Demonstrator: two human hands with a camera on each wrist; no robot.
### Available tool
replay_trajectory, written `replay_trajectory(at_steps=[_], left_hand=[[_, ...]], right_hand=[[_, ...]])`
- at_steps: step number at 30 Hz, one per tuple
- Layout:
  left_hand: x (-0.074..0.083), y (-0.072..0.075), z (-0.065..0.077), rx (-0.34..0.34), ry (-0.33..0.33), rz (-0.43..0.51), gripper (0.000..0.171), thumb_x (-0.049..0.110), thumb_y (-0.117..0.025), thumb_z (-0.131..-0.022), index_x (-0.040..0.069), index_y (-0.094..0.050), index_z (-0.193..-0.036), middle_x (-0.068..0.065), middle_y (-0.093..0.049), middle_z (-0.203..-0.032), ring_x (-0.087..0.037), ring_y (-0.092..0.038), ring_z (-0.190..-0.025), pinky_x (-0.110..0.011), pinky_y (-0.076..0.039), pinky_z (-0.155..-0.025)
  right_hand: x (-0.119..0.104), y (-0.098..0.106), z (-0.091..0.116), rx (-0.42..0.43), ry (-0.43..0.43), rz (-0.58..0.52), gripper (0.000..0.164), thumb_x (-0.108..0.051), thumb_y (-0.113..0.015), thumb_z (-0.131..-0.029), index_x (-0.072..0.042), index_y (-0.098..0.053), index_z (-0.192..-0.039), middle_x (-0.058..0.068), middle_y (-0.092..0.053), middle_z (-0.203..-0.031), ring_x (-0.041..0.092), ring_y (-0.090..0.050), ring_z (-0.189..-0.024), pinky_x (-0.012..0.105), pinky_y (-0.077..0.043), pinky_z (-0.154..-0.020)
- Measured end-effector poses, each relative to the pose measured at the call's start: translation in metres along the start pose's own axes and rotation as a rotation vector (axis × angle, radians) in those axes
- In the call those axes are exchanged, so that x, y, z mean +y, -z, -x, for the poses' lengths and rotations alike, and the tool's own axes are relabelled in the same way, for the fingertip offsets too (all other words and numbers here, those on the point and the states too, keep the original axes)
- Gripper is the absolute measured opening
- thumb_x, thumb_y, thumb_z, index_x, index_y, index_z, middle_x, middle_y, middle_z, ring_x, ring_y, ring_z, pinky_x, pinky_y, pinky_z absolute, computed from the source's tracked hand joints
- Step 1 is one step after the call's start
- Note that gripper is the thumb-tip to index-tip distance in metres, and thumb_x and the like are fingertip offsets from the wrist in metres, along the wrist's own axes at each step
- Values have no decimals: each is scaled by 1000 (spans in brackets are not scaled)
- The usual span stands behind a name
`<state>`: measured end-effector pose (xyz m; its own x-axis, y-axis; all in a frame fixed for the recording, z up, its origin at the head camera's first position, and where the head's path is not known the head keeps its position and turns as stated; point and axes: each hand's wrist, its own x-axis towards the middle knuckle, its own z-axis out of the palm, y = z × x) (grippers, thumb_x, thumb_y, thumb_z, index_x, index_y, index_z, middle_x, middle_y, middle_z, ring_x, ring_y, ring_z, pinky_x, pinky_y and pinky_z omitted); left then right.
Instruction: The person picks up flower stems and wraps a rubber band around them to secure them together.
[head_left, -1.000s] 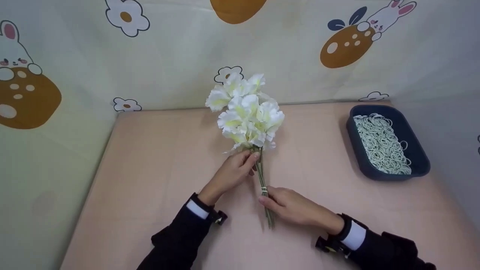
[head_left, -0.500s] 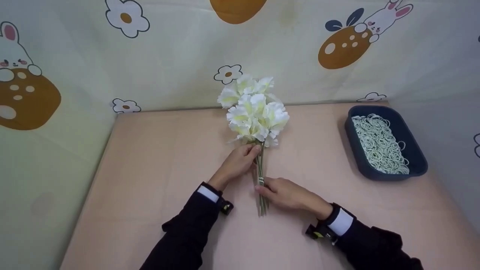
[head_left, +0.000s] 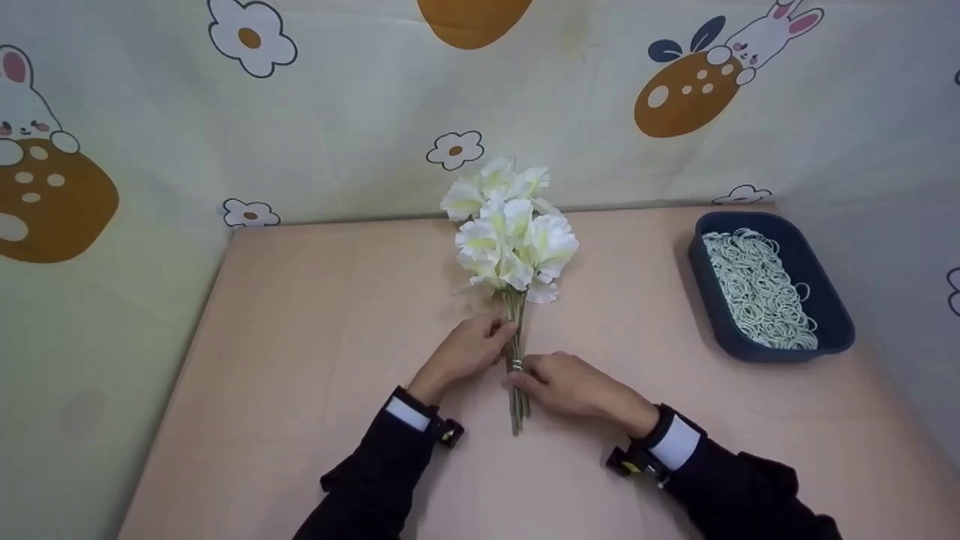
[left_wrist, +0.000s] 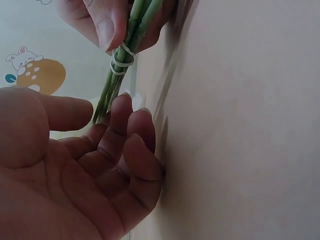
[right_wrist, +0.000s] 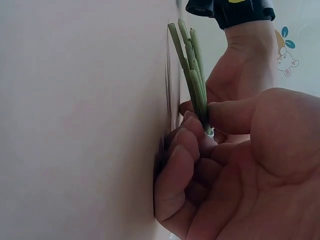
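A bunch of white-and-yellow artificial flowers [head_left: 514, 240] lies with its blooms toward the back wall. A white rubber band [head_left: 517, 365] is wound in several turns around the green stems [left_wrist: 131, 37]. My left hand [head_left: 469, 349] holds the stems between the blooms and the band, its thumb on one side and curled fingers on the other. Just at the band, my right hand [head_left: 574, 384] pinches the stems between thumb and fingers. The cut stem ends [right_wrist: 190, 55] stick out past the right hand in the right wrist view.
At the right of the pink table [head_left: 315, 315] stands a dark blue tub [head_left: 832, 300] with many loose pale rubber bands [head_left: 761, 292]. A printed cloth wall [head_left: 360, 112] with rabbits and flowers rises behind the table.
The bunch has shifted slightly right and its stem ends have moved up the view. My left hand has slid down the stems, away from the blooms. The right hand still pinches at the band.
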<state>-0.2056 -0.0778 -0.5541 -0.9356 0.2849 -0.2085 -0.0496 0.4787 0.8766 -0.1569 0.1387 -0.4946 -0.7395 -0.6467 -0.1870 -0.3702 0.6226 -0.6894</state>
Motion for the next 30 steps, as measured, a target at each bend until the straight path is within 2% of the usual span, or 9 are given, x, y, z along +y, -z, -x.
replay_trajectory(at_steps=[6, 12, 17, 25, 30], left_hand=[[-5, -2, 7, 57, -18, -16, 31, 42, -65, -115, 24, -70, -90, 10, -66, -74, -8, -57, -64, -25, -45, -58], [0, -9, 13, 86, -43, -118, 31, 36, -62, -116, 22, -69, -88, 12, -60, -73, -7, -54, -64, -24, -44, -60], [7, -10, 16, 101, -50, -172, 33, 35, -61, -116, 21, -68, -87, 12, -56, -72, -6, -52, -63, -24, -43, -60], [3, -9, 15, 119, -107, -217, 33, 34, -61, -115, 21, -67, -85, 14, -56, -72, -5, -53, -64, -23, -43, -62], [1, -9, 14, 110, -118, -224, 33, 34, -62, -114, 22, -65, -83, 14, -56, -71, -4, -52, -63, -23, -43, -61]], right_hand=[[23, -14, -10, 9, -7, 62, 37, -46, -61, -117, -19, -68, -92, -14, -50, -70, 4, -50, -62, 25, -44, -60], [48, -24, -18, 8, 9, 135, 35, -46, -64, -115, -25, -67, -87, -18, -52, -69, -1, -50, -61, 23, -47, -61], [47, -22, -18, 1, 5, 164, 37, -46, -64, -115, -26, -63, -84, -19, -51, -68, -2, -49, -60, 22, -46, -61], [46, -23, -17, 18, 26, 180, 36, -44, -66, -114, -25, -65, -83, -20, -50, -68, -3, -48, -61, 21, -45, -60], [45, -24, -17, 29, 50, 207, 33, -41, -61, -117, -23, -73, -92, -19, -53, -71, -1, -54, -66, 24, -51, -67]])
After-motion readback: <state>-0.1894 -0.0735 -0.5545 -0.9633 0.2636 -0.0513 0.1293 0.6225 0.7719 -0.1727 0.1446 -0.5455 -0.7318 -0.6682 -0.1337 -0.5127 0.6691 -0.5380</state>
